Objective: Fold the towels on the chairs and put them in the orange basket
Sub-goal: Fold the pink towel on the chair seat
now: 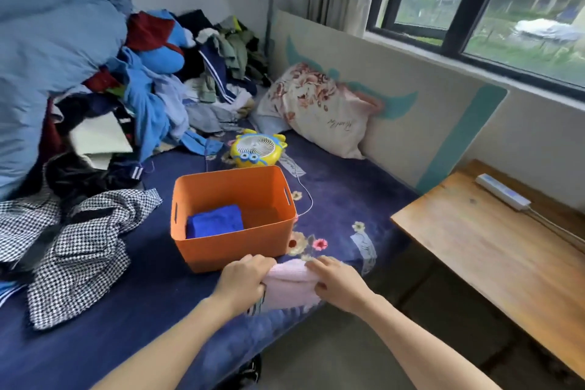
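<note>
Together, a folded pink towel (289, 286) is gripped at its two ends by the left hand (243, 279) and the right hand (337, 283), fingers curled over it, just before the orange basket (234, 247). Inside that basket a folded blue towel (215, 221) is lodged at its left. Behind the basket a yellow fan (257, 150) is seen.

basket (234, 250) on bed (126, 310) | folded towel (215, 221) inside | fan (257, 147) behind
</note>
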### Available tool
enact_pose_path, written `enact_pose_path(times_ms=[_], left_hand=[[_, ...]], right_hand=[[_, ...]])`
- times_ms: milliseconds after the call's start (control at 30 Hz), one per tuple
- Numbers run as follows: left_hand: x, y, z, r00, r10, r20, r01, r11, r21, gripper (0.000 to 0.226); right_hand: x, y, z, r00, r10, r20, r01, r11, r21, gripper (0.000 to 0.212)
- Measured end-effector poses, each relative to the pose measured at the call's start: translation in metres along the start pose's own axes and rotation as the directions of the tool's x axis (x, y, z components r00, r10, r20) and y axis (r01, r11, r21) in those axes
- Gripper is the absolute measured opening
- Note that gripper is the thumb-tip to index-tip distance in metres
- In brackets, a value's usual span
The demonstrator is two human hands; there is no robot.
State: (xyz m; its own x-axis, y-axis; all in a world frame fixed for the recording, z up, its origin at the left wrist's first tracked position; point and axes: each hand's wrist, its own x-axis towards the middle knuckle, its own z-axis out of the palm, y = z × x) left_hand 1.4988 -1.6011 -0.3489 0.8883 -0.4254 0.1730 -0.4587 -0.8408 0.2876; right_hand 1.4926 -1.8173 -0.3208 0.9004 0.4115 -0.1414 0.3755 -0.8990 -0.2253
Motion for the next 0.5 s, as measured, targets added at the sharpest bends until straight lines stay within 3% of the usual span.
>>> enact_pose_path(times_ms=[267,500], left_hand=[[0.073,-0.097,-0.027,0.978,-0.075,-0.194,0.072,0.997,-0.023,0.055],[0.147,-0.154,-0.022,0.979,-0.095,-0.180,0.086,0.995,-0.056,0.049]], right_hand=[[0.142,0.001,-0.034,0.987,-0.158,0.004,0.157,0.985,-0.075,0.042],[0.225,0.018,-0.046,0.994,-0.106,-0.007,0.105,0.993,-0.046,0.042]])
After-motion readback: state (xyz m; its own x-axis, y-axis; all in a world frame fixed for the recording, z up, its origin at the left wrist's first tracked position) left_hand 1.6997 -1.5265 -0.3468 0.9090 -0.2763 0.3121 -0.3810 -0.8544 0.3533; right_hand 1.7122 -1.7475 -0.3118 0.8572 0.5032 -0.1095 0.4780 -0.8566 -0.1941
